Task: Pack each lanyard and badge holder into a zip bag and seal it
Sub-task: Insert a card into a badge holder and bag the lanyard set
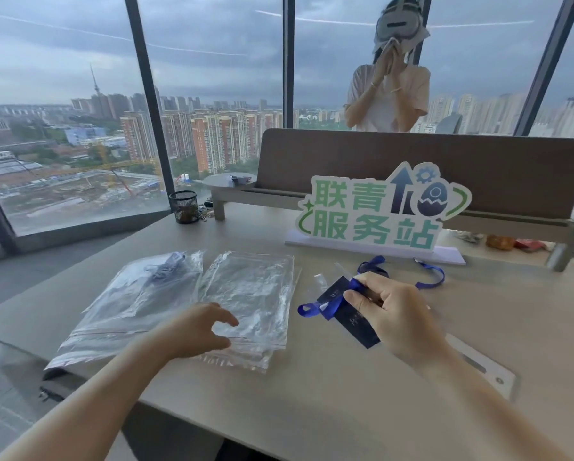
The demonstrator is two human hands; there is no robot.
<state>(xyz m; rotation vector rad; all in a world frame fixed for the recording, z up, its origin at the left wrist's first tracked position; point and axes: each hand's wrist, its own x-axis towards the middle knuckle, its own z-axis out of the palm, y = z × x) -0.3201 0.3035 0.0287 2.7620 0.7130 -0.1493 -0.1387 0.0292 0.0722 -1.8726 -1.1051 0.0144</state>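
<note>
Right hand (392, 311) pinching dark badge holder (348, 317) with blue lanyard (328, 306), lifted ready for bagging. Left hand (197, 331) fingers curled apart over empty zip bag (252, 287), reaching to open its mouth.

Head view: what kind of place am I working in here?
Probably a high-rise office service desk: floor-to-ceiling windows over city towers, a desk divider, a mesh pen cup and a cut-out station sign.
</note>
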